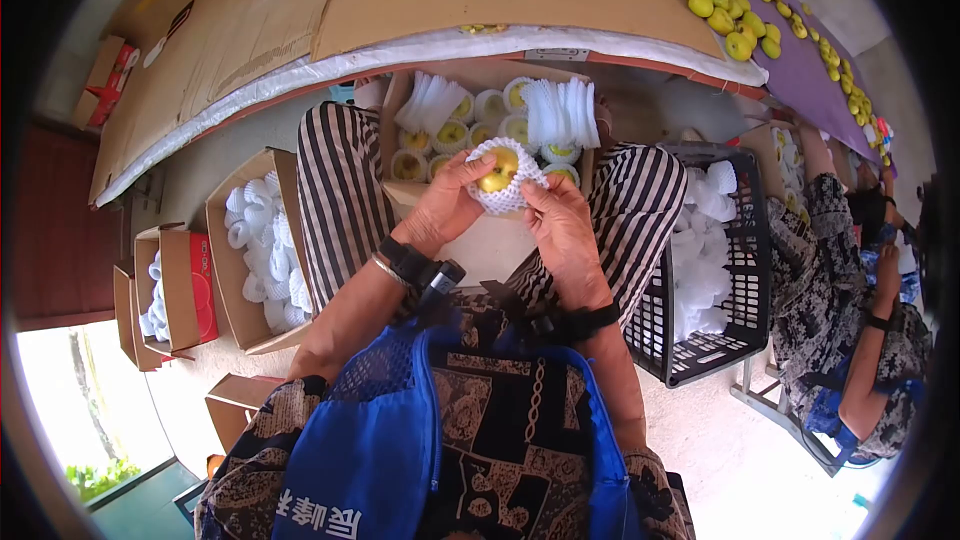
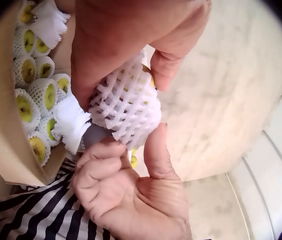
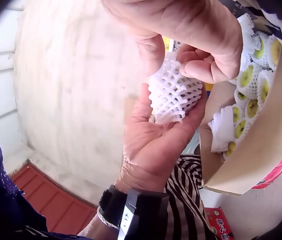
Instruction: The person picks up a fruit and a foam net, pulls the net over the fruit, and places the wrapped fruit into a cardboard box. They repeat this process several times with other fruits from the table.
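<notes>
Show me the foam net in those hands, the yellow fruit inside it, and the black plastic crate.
Foam net point(image 2: 129, 105): left wrist view, on its mesh side.
Yellow fruit point(image 1: 497, 171): head view, on its bare face in the net's opening.
Black plastic crate point(image 1: 714, 358): head view, on its lower end wall.

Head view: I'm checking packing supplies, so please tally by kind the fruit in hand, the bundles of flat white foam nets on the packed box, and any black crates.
Held fruit: 1
Flat foam net bundles: 2
Black crate: 1
Total: 4
</notes>
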A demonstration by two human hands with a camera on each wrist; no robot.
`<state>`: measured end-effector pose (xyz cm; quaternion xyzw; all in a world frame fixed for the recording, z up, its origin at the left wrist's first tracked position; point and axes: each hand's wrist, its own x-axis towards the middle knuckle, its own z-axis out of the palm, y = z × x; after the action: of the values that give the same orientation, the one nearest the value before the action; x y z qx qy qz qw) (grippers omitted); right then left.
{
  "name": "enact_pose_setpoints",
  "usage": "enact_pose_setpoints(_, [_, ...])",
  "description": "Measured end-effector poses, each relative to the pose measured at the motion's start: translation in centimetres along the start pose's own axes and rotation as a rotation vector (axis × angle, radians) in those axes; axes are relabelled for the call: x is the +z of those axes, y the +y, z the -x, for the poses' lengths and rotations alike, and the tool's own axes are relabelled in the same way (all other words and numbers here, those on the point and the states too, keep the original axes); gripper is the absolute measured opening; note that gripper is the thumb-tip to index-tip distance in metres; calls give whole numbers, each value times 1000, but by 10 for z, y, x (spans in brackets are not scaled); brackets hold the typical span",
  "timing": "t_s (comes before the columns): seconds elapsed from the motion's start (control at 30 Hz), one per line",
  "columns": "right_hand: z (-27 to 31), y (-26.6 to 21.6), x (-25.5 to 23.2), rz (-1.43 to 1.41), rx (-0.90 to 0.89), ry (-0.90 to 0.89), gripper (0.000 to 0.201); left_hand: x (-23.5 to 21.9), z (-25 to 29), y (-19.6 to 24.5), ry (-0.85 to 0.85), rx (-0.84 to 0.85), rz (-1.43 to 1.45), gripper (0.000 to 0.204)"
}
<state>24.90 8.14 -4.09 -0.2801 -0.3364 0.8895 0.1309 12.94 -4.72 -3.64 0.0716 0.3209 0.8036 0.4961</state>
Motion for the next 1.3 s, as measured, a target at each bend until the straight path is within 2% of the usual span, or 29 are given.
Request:
enact_pose_setpoints(0.17, [-4,6,-8,-143,60,-77,21,4,2,1,2,-4,79,43])
enact_pose_setpoints(0.27, [-7,13,-12,-106,40,-25,22,-4,-1,-3,27,-15,116,42])
enact_pose_setpoints(0.37, [-10,18,-19,-77,22,-88,28,-5,-3,-3,37,-7,122,40])
enact_pose_setpoints(0.47, [2,6,6,407,-233,94,57,-7,-3,-3,55,0,121,37])
enact_pose_setpoints(0.57, [-4,17,7,967,-637,65,92,-5,-5,-5,75,-23,94,37])
enact_pose_setpoints(0.6, [-3,14,18,1064,-591,-1,112,-4,-4,-6,82,-38,79,38])
enact_pose_setpoints(0.73, [-3,15,30,1206,-599,-51,114,-9,-2,-13,118,-201,126,34])
enact_pose_setpoints(0.87, [-1,18,16,1160,-555,-137,112,-24,2,-17,66,-233,59,37])
enact_pose_setpoints(0.93, [0,18,8,1102,-445,-144,110,-22,4,-19,60,-265,33,42])
enact_pose_setpoints(1.03, [2,18,1,1061,-261,-95,107,-12,13,-7,59,-430,-45,59])
enact_pose_setpoints(1.17, [10,9,10,1036,-113,-107,105,-17,19,0,73,-263,-816,93])
enact_pose_setpoints(1.23, [3,20,4,1121,-225,-142,107,-16,19,6,141,-196,-1221,106])
enact_pose_setpoints(1.3, [-1,29,1,1182,-326,-195,110,-10,17,10,38,-269,-1245,114])
